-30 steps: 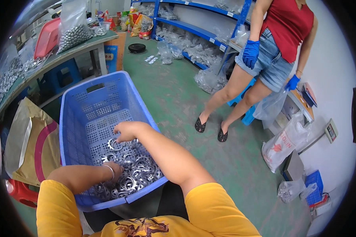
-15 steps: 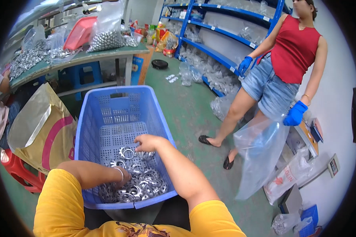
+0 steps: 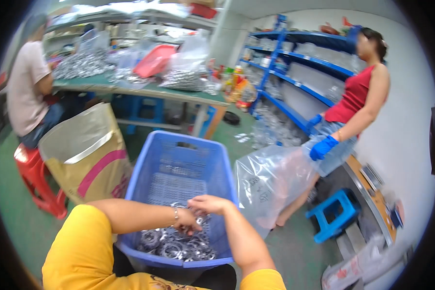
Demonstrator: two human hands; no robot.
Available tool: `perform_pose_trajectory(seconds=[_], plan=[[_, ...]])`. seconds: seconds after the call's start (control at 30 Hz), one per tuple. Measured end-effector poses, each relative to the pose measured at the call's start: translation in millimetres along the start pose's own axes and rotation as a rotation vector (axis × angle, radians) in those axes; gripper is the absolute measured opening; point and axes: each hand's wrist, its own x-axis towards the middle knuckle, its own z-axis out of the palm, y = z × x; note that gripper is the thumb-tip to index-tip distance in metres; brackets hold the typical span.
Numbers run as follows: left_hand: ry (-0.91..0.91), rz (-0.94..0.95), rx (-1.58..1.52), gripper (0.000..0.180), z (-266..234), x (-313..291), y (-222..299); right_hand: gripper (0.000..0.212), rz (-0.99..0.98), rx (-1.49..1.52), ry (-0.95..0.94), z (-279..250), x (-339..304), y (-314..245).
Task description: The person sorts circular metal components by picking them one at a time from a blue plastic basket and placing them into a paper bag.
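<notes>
A blue perforated plastic crate (image 3: 229, 179) stands in front of me, with a heap of shiny metal rings (image 3: 174, 249) in its near end. Some rings have toothed or lobed edges. Reaching across the crate from the left, my left hand (image 3: 186, 222) is closed, with a metal ring (image 3: 199, 220) at its fingertips. My right hand (image 3: 208, 205) comes in over the right rim and curls down just above and beside the left one. Its fingertips are partly hidden, and whatever they pinch cannot be made out.
A gold sack (image 3: 99, 159) stands open left of the crate. At the right, a person in blue gloves holds a large clear plastic bag (image 3: 270, 179) against the crate's side. Another person sits on a red stool (image 3: 38, 179) by a green table (image 3: 101, 83) piled with metal parts.
My view has tilted up and left. My left hand has come up out of the heap to meet my right. The gloved person has turned and brought the clear bag close to the crate.
</notes>
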Motion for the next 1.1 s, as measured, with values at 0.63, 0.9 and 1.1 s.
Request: perform_pose_trajectory(seconds=[0.63,0.9,1.1], plan=[[0.335,0.379,0.588,0.076,-39,-33,-10,0.037,-0.468,0.510,0.208,-12,-18,-8],[0.282,0.693,-0.418,0.026,-37,-104,19,0.031,-0.645,0.661,0.071,0,-39,-28],[0.318,0.703,-0.348,0.028,-49,-96,9,0.038,-0.641,0.202,0.315,3,-42,-37]])
